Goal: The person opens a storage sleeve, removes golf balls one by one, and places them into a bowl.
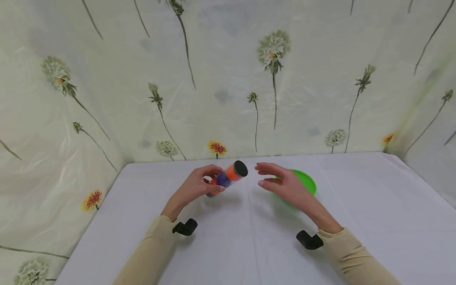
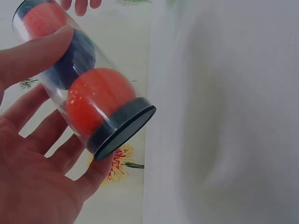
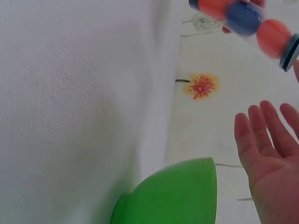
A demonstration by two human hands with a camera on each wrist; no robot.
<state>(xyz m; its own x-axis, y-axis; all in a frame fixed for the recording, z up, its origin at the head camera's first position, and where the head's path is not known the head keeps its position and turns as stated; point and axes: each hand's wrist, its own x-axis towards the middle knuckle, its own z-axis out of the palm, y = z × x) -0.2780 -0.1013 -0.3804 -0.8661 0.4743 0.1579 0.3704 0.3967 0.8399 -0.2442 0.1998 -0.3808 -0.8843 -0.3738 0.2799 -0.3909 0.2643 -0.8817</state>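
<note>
My left hand (image 1: 197, 184) grips a clear tube (image 2: 110, 123) with dark caps at both ends, thumb on one side and fingers on the other. Inside sit two orange-red balls (image 2: 99, 95) with a dark blue ball (image 2: 74, 60) between them. The tube is tilted above the table, its upper end toward the right hand. That right hand (image 1: 285, 182) hovers apart from the tube, fingers stretched loosely and holding nothing. Behind and beside it stands a green bowl (image 1: 305, 180), partly hidden by the hand in the head view.
A white cloth covers the table (image 1: 228, 249). Behind and at the sides hangs a curtain (image 1: 221, 79) printed with dandelions. Each wrist carries a black camera mount (image 1: 185, 227) near the sleeve cuff.
</note>
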